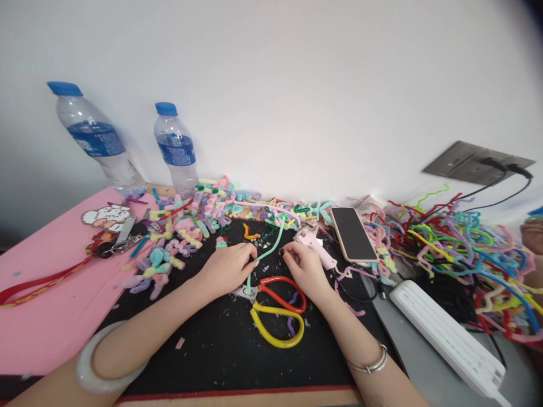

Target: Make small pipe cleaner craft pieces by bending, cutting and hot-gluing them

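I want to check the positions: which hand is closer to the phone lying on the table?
Right. The right hand is just left of the phone; the left hand is farther left, pinching the green pipe cleaner.

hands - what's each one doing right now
Left hand: shut on green pipe cleaner.
Right hand: fingers pinched by the cleaner's bend; grip cannot be told.

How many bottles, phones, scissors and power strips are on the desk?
Water bottles: 2
Phone: 1
Scissors: 1
Power strip: 1
Total: 5
The fuzzy craft sticks are tangled in heaps, too many to count.
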Tool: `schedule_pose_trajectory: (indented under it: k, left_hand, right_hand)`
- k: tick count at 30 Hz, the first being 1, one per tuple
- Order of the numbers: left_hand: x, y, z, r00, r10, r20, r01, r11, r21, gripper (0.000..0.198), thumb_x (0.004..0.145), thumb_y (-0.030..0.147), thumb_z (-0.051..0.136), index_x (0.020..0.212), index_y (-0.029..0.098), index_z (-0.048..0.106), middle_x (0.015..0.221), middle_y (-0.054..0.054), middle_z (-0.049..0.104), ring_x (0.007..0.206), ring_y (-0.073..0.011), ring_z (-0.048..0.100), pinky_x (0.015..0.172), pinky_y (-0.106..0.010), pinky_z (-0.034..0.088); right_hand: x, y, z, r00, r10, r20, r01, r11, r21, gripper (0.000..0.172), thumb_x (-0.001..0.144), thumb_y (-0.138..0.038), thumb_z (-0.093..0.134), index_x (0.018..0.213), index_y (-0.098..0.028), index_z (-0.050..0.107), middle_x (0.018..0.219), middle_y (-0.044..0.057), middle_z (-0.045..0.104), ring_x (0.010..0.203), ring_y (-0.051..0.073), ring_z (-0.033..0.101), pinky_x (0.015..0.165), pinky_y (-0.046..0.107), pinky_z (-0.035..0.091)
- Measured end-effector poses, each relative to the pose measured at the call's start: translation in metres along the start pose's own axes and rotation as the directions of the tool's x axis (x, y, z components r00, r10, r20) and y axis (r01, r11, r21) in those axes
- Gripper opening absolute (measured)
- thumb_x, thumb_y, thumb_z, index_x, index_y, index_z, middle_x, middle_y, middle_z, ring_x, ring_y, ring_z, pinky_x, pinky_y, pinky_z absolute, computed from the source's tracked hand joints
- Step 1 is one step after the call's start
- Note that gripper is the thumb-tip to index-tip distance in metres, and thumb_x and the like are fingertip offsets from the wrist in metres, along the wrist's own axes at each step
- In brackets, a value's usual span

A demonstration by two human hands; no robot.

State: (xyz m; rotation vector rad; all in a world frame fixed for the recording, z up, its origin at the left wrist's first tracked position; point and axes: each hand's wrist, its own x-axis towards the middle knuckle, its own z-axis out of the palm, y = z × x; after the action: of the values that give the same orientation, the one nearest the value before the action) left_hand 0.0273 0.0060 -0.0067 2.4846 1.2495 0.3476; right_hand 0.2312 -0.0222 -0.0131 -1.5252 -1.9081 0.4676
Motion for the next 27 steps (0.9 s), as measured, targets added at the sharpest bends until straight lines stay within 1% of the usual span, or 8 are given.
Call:
schedule_pose_trajectory:
  k: [5,9,12,15,17,22,25,27]
  left_hand:
    - [0.000,0.002,-0.002,1.000,0.000,0.013,0.001,0.998,-0.068,0.012,0.086,0.020,0.042,0.080,0.019,0.052,0.081,-0.002,0.061,0.071,-0.0178,0.058,0.060,-0.026,0.037]
    - [-0.002,0.003,-0.004,0.998,0.011,-0.054,-0.021,0.978,-0.206,0.011,0.087,0.021,0.041,0.078,0.019,0.048,0.079,0.000,0.056,0.069,-0.0156,0.053,0.061,-0.026,0.036]
    - [-0.005,0.006,-0.005,0.996,0.057,-0.072,-0.078,0.935,-0.345,0.010,0.086,0.021,0.044,0.077,0.020,0.046,0.069,0.003,0.048,0.063,-0.0130,0.048,0.060,-0.024,0.036]
    - [-0.008,0.010,-0.004,0.990,0.128,-0.054,-0.138,0.868,-0.477,0.012,0.086,0.021,0.045,0.074,0.019,0.044,0.062,0.006,0.041,0.057,-0.0107,0.042,0.056,-0.022,0.034]
    - [-0.008,0.012,-0.002,0.988,0.147,-0.046,-0.148,0.825,-0.545,0.015,0.086,0.021,0.046,0.071,0.019,0.042,0.060,0.006,0.039,0.054,-0.0096,0.038,0.053,-0.021,0.032]
    - [-0.008,0.014,-0.001,0.994,0.110,-0.008,-0.091,0.777,-0.623,0.022,0.085,0.022,0.046,0.065,0.019,0.038,0.057,0.007,0.037,0.050,-0.0084,0.036,0.048,-0.020,0.029]
    - [-0.008,0.015,-0.002,0.991,0.135,0.007,-0.102,0.784,-0.612,0.025,0.085,0.022,0.045,0.062,0.018,0.037,0.056,0.007,0.038,0.050,-0.0084,0.035,0.048,-0.021,0.029]
    - [-0.008,0.015,-0.002,0.987,0.160,0.004,-0.126,0.793,-0.596,0.025,0.085,0.022,0.045,0.061,0.018,0.038,0.056,0.006,0.040,0.051,-0.0085,0.036,0.049,-0.021,0.029]
  right_hand:
    - [0.000,0.001,0.000,1.000,0.009,-0.005,-0.009,1.000,0.015,0.010,0.084,-0.016,0.047,0.080,-0.018,0.056,0.063,-0.002,0.051,0.057,0.013,0.047,0.053,0.024,0.035]
    - [-0.003,-0.003,-0.001,0.999,-0.027,-0.045,0.030,0.997,0.064,0.014,0.083,-0.014,0.048,0.094,-0.018,0.055,0.069,-0.002,0.051,0.055,0.012,0.045,0.052,0.024,0.038]
    - [-0.005,-0.010,-0.003,0.988,-0.134,-0.080,0.141,0.986,0.084,0.030,0.082,-0.011,0.047,0.111,-0.020,0.048,0.084,0.001,0.056,0.055,0.012,0.046,0.057,0.025,0.043]
    - [-0.007,-0.017,-0.003,0.960,-0.281,-0.006,0.281,0.958,0.055,0.037,0.084,-0.009,0.044,0.118,-0.023,0.047,0.100,0.005,0.059,0.071,0.015,0.054,0.070,0.030,0.047]
    - [-0.008,-0.019,-0.002,0.944,-0.327,0.045,0.324,0.944,0.054,0.039,0.085,-0.009,0.043,0.121,-0.024,0.046,0.107,0.006,0.060,0.080,0.017,0.056,0.076,0.032,0.048]
    - [-0.010,-0.017,0.000,0.966,-0.252,-0.057,0.256,0.962,0.096,0.041,0.085,-0.011,0.048,0.123,-0.024,0.042,0.104,0.006,0.061,0.072,0.015,0.058,0.073,0.032,0.052]
    - [-0.010,-0.018,-0.001,0.944,-0.331,0.013,0.329,0.941,0.082,0.034,0.087,-0.010,0.044,0.117,-0.024,0.051,0.109,0.007,0.061,0.092,0.018,0.059,0.084,0.034,0.050]
    - [-0.009,-0.019,-0.002,0.930,-0.365,0.049,0.360,0.929,0.083,0.036,0.087,-0.010,0.042,0.119,-0.024,0.052,0.112,0.007,0.062,0.103,0.019,0.057,0.089,0.035,0.048]
